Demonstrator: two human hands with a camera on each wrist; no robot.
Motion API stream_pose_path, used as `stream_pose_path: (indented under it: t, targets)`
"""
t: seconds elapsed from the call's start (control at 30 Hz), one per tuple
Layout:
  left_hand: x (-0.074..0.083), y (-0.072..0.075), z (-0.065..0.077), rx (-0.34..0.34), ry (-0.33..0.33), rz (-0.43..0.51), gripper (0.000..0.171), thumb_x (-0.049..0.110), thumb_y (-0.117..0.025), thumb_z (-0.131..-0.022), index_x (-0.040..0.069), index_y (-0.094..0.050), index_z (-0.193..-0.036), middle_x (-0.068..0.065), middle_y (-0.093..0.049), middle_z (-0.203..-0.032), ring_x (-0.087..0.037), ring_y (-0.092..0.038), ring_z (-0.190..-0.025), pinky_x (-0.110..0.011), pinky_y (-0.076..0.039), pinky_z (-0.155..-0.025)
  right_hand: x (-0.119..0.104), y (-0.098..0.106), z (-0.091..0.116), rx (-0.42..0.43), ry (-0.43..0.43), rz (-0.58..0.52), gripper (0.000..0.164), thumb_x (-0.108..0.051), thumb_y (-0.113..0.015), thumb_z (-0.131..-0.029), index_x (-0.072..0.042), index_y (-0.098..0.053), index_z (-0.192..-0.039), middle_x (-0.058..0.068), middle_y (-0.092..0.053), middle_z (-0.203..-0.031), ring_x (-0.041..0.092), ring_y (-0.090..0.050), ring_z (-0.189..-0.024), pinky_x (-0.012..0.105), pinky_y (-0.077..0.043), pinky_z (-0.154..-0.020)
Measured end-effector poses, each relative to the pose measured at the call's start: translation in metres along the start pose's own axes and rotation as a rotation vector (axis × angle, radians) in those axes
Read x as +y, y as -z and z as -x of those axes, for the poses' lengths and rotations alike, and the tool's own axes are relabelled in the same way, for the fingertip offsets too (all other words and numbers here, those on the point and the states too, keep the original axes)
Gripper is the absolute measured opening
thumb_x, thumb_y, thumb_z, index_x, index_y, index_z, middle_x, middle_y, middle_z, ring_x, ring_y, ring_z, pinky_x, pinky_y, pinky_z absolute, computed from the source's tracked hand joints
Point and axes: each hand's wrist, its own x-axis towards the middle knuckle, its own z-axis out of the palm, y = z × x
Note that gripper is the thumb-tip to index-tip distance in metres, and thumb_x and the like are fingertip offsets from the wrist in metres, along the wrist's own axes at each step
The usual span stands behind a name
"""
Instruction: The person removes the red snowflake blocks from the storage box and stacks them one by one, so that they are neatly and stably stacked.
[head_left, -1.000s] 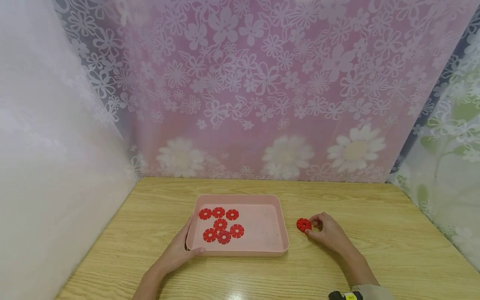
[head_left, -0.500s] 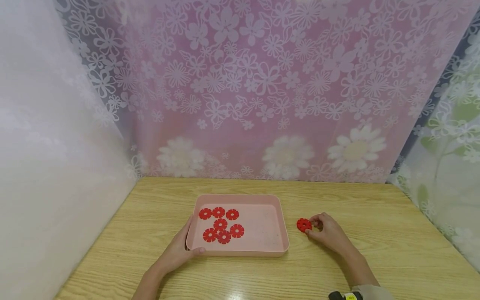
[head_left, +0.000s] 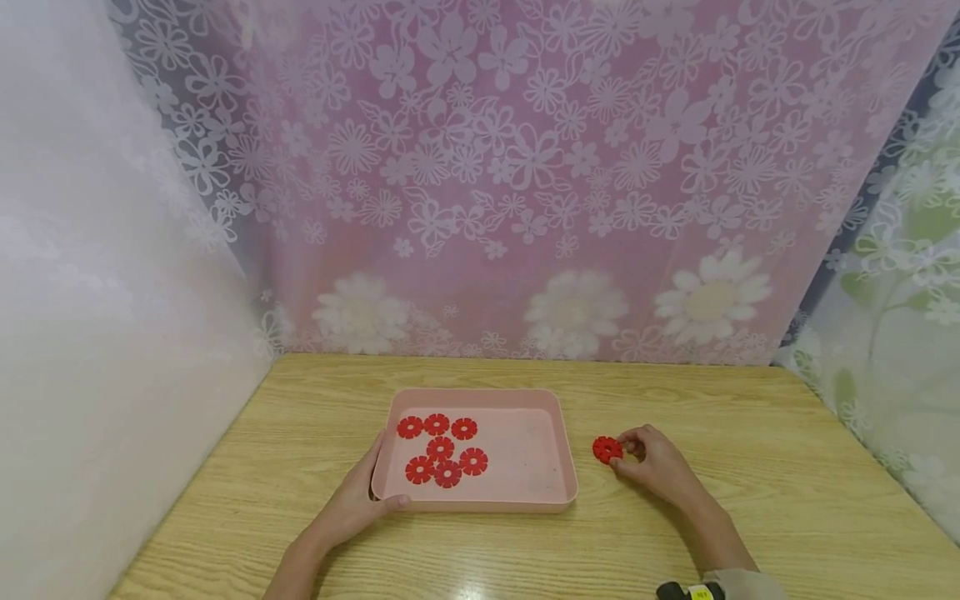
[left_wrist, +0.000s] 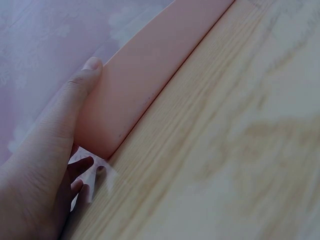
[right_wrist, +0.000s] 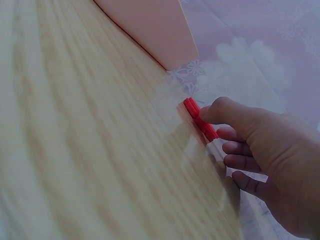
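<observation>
A shallow pink tray (head_left: 517, 506) stands on the table with several red notched discs (head_left: 447, 474) lying flat in its left half. My left hand (head_left: 352, 504) holds the tray's near left corner, thumb on the front wall and fingers along the left side. To the right of the tray, my right hand (head_left: 656, 467) pinches a red notched disc piece (head_left: 606, 450) between thumb and fingers. In the right wrist view this red piece (right_wrist: 200, 119) looks thick and layered, low over the tabletop; whether it touches the wood I cannot tell.
The wood-grain table (head_left: 480, 550) meets a pink flowered curtain (head_left: 480, 208) at the back. A whitish sheet (head_left: 127, 292) hangs at the left and a flowered one (head_left: 892, 333) at the right. Several discs in the tray touch or overlap.
</observation>
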Motion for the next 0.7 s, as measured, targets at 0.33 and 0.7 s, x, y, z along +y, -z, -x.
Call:
stream_pose_path:
  t: [0.33, 0.7]
  targets:
    - [0.0, -0.001, 0.001, -0.005, 0.009, 0.0, 0.103, 0.034, -0.077, -0.074, 0.016, -0.008, -0.149, -0.006, -0.023, -0.148, -0.022, -0.033, -0.126, -0.048, -0.03, -0.098, -0.007, 0.01, 0.003, 0.001, -0.007, -0.126, 0.03, -0.016, -0.071, -0.081, 0.002, -0.06, -0.102, 0.004, -0.05, -0.087, 0.018, -0.048, -0.076, 0.027, -0.044, -0.063]
    - [0.001, 0.0, 0.0, -0.019, -0.001, 0.036, 0.102, 0.029, -0.076, -0.076, 0.016, -0.007, -0.149, -0.007, -0.022, -0.148, -0.023, -0.034, -0.125, -0.048, -0.03, -0.097, -0.044, 0.025, -0.006, 0.023, 0.153, -0.14, 0.02, -0.012, -0.068, -0.084, -0.004, -0.062, -0.101, 0.007, -0.052, -0.09, 0.022, -0.047, -0.08, 0.026, -0.043, -0.062]
